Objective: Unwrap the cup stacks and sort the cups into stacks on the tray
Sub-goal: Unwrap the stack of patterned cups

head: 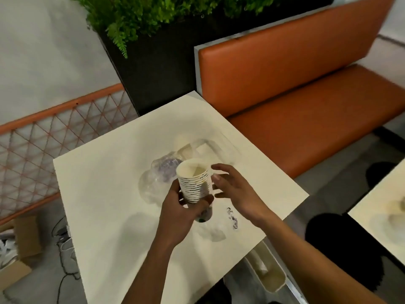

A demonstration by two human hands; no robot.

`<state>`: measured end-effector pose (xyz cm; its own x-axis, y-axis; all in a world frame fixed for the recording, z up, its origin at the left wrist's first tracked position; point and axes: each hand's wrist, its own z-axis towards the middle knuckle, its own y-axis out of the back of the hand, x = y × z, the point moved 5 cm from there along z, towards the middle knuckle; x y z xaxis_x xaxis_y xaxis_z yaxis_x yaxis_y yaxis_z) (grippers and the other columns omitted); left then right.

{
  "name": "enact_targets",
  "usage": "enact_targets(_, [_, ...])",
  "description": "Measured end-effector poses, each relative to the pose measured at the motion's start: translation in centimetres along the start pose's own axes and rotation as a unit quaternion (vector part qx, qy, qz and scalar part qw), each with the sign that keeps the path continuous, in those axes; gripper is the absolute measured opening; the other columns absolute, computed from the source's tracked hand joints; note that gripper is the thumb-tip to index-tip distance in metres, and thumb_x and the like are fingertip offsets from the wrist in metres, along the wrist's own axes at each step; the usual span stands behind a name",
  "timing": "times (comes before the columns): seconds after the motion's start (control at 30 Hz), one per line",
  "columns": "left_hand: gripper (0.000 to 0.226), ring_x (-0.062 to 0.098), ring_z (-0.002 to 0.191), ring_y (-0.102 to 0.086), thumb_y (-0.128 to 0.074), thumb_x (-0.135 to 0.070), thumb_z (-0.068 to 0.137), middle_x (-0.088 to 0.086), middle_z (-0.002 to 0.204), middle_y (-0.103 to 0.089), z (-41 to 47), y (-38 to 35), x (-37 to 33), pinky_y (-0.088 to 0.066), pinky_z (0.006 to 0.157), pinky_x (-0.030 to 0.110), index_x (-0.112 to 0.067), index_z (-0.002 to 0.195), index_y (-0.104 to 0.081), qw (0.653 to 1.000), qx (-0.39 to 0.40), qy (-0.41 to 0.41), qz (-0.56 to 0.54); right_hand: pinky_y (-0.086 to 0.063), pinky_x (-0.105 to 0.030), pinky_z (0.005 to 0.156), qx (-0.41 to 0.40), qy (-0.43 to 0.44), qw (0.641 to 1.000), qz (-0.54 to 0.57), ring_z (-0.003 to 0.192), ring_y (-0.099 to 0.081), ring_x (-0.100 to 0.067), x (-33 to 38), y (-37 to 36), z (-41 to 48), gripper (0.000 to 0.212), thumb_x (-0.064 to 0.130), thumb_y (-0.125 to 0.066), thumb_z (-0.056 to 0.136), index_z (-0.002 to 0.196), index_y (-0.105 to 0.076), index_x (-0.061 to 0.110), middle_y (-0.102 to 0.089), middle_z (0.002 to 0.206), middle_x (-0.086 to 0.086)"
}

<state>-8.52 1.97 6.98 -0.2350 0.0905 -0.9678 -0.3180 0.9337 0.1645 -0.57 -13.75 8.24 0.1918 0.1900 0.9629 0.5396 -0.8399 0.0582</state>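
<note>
Over the table (pixel 98 194) my left hand (pixel 177 213) grips the cup stack (pixel 194 183), right hand (pixel 235 189) spread beside it; sorting needs top cups peeled off.

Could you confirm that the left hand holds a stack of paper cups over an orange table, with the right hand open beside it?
Not quite: the table is cream-white, not orange; the orange thing is the bench behind it. Otherwise the head view agrees: the left hand grips the stack of paper cups over it, the right hand open beside it.

White dark-striped cup stack (pixel 194 183), cream table (pixel 105 194), orange bench (pixel 295 84)
</note>
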Motion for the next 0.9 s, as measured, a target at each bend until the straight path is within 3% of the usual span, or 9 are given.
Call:
enact_targets(0.07, [0.091, 0.017, 0.116, -0.067, -0.089, -0.053, 0.061, -0.012, 0.129, -0.067, 0.1, -2.1, -0.8, -0.061, 0.091, 0.037, -0.035, 0.142, -0.05, 0.999, 0.04, -0.007, 0.025, -0.056, -0.036, 0.1, 0.012, -0.016, 1.0, -0.006, 0.116, -0.066, -0.009, -0.1, 1.8, -1.6, 0.079, 0.078, -0.07, 0.072, 0.139, -0.047, 0.043, -0.063, 0.133, 0.014])
enact_targets(0.13, [0.083, 0.017, 0.117, -0.066, -0.091, -0.039, 0.069, -0.013, 0.13, -0.066, 0.1, -5.0, -1.6, -0.062, 0.09, 0.039, -0.037, 0.141, -0.05, 0.995, 0.09, -0.013, 0.044, -0.055, -0.032, 0.1, -0.008, -0.023, 0.999, -0.035, 0.118, -0.063, -0.007, -0.3, 4.2, -3.6, 0.081, 0.072, -0.074, 0.074, 0.142, -0.042, 0.043, -0.058, 0.135, 0.019])
enact_targets(0.27, [0.07, 0.004, 0.107, -0.067, -0.086, -0.011, 0.079, -0.026, 0.115, -0.068, -0.7, -11.2, -3.5, -0.059, 0.072, 0.019, -0.046, 0.128, -0.052, 0.977, 0.189, -0.059, 0.075, -0.051, -0.024, 0.1, -0.076, -0.017, 0.997, -0.03, 0.122, -0.059, -0.005, -1.0, 8.9, -8.1, 0.078, 0.058, -0.082, 0.078, 0.143, -0.044, 0.04, -0.058, 0.138, 0.018])
enact_targets(0.4, [0.08, 0.008, 0.119, -0.06, -0.087, -0.017, 0.079, -0.023, 0.131, -0.056, -2.9, -17.7, -5.6, -0.056, 0.083, 0.012, -0.044, 0.139, -0.041, 0.949, 0.281, -0.099, 0.107, -0.053, -0.035, 0.104, -0.127, -0.015, 0.99, 0.06, 0.122, -0.064, -0.011, -3.2, 13.2, -13.2, 0.073, 0.049, -0.086, 0.077, 0.141, -0.052, 0.039, -0.066, 0.133, 0.013])
enact_targets(0.5, [0.078, -0.001, 0.119, -0.055, -0.086, -0.022, 0.082, -0.035, 0.13, -0.048, -5.6, -23.0, -6.8, -0.05, 0.084, 0.005, -0.053, 0.134, -0.037, 0.926, 0.339, -0.123, 0.116, -0.058, -0.03, 0.093, -0.192, -0.014, 0.975, 0.113, 0.116, -0.068, -0.01, -4.6, 16.8, -18.1, 0.066, 0.033, -0.086, 0.079, 0.136, -0.054, 0.038, -0.07, 0.126, 0.015])
enact_targets(0.6, [0.082, 0.007, 0.128, -0.055, -0.088, -0.033, 0.076, -0.024, 0.139, -0.052, -8.7, -27.9, -7.3, -0.05, 0.102, 0.019, -0.05, 0.139, -0.038, 0.91, 0.377, -0.126, 0.117, -0.059, -0.034, 0.095, -0.237, -0.01, 0.963, 0.127, 0.117, -0.069, -0.015, -6.0, 20.4, -22.9, 0.062, 0.018, -0.085, 0.081, 0.135, -0.056, 0.029, -0.072, 0.126, 0.009])
enact_targets(0.67, [0.089, 0.002, 0.13, -0.052, -0.086, -0.041, 0.07, -0.029, 0.141, -0.05, -11.4, -31.2, -7.7, -0.048, 0.102, 0.017, -0.049, 0.143, -0.036, 0.896, 0.41, -0.125, 0.115, -0.057, -0.037, 0.099, -0.263, -0.005, 0.956, 0.13, 0.12, -0.067, -0.016, -6.9, 23.0, -26.7, 0.067, 0.021, -0.086, 0.079, 0.138, -0.056, 0.028, -0.07, 0.131, 0.007])
enact_targets(0.77, [0.098, -0.01, 0.132, -0.047, -0.089, -0.027, 0.076, -0.037, 0.142, -0.046, -15.3, -35.9, -7.7, -0.045, 0.095, 0.008, -0.047, 0.151, -0.029, 0.871, 0.458, -0.133, 0.118, -0.058, -0.04, 0.099, -0.296, 0.006, 0.945, 0.141, 0.121, -0.067, -0.017, -8.6, 26.4, -32.2, 0.071, 0.03, -0.089, 0.075, 0.139, -0.056, 0.029, -0.069, 0.132, 0.007])
enact_targets(0.9, [0.091, -0.013, 0.13, -0.048, -0.087, -0.024, 0.081, -0.037, 0.139, -0.051, -20.0, -41.4, -6.9, -0.047, 0.101, 0.014, -0.056, 0.145, -0.032, 0.855, 0.48, -0.138, 0.141, -0.059, -0.038, 0.096, -0.332, 0.01, 0.933, 0.14, 0.12, -0.067, -0.016, -11.3, 30.1, -39.3, 0.066, 0.027, -0.085, 0.08, 0.14, -0.056, 0.029, -0.069, 0.133, 0.007])
